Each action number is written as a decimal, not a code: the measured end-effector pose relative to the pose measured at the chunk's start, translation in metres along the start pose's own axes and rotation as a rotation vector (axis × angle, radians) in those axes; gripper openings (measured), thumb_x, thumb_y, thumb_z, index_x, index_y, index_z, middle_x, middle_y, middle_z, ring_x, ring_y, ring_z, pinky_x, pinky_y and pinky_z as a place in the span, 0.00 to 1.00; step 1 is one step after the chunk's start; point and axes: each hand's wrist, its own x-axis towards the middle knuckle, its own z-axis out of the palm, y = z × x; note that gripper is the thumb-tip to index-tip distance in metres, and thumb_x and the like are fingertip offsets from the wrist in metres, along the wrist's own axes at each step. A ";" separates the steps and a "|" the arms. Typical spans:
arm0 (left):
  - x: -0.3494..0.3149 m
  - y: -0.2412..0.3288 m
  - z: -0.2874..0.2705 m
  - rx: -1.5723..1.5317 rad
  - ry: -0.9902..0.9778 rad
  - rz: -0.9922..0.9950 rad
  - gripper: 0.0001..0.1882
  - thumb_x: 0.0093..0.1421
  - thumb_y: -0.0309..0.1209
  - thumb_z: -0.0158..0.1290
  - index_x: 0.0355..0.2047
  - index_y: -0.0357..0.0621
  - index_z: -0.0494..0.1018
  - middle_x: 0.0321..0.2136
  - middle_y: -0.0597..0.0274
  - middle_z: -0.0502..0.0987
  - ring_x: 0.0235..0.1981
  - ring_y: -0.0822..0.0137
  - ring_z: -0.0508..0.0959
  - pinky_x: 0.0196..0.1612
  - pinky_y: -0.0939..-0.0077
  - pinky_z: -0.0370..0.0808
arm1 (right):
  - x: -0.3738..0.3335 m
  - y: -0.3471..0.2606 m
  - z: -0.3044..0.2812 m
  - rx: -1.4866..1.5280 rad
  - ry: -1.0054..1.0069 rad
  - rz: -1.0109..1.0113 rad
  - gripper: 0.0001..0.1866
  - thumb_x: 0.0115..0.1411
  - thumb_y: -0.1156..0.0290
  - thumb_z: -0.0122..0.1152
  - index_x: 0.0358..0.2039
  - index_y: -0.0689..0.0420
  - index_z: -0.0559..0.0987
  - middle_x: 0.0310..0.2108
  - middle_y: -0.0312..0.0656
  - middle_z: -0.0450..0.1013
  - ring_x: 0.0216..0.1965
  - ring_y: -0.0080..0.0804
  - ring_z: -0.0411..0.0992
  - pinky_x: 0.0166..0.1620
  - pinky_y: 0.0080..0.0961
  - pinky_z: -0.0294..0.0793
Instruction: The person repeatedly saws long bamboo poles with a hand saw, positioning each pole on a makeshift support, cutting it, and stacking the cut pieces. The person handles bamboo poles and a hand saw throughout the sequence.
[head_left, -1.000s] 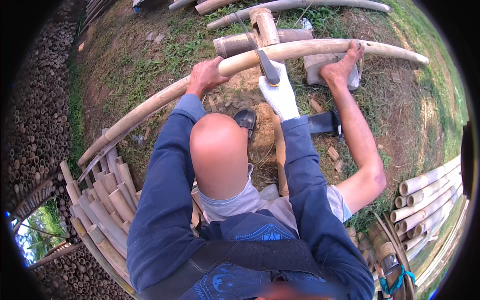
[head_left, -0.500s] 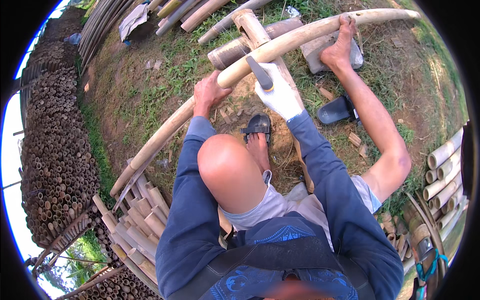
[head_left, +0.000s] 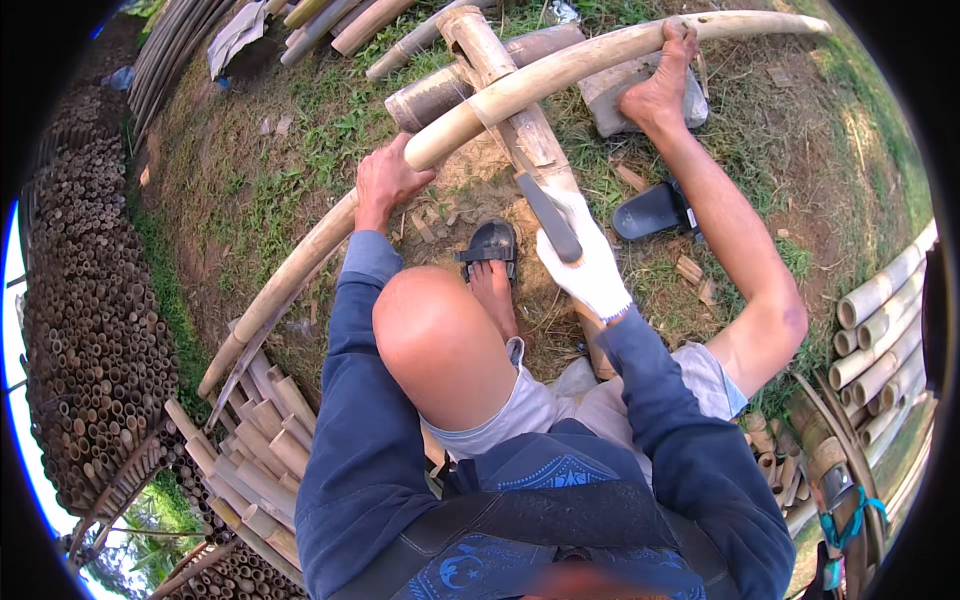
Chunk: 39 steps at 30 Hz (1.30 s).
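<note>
My left hand (head_left: 385, 182), bare, is closed on a long pale bamboo pole (head_left: 570, 75) that curves from the upper right to the lower left. In a white glove, my right hand (head_left: 585, 262) grips a hand saw (head_left: 548, 215) by its dark handle. The blade shows only as a thin line, nearly edge-on, reaching up to the pole just right of my left hand. A split bamboo support (head_left: 545, 155) lies beneath the pole. My bare right foot (head_left: 655, 95) presses on the pole near a grey stone block (head_left: 605, 105).
My left foot wears a black sandal (head_left: 492, 240); another sandal (head_left: 650, 212) lies on the grass. A thick bamboo piece (head_left: 425, 103) sits behind the pole. Cut bamboo lengths (head_left: 265, 440) are piled at lower left, more bamboo (head_left: 885, 330) at right. A tall bamboo stack (head_left: 100, 300) stands far left.
My right hand has drawn the saw back toward my body, away from the pole. The left hand keeps its hold on the pole. The whole view has shifted slightly.
</note>
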 end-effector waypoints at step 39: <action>0.017 0.022 -0.014 -0.050 -0.014 0.082 0.37 0.48 0.51 0.70 0.58 0.51 0.79 0.44 0.44 0.89 0.47 0.42 0.88 0.54 0.49 0.83 | 0.106 0.046 0.040 -0.069 0.080 -0.207 0.28 0.63 0.74 0.71 0.64 0.56 0.75 0.51 0.50 0.80 0.51 0.45 0.82 0.54 0.36 0.81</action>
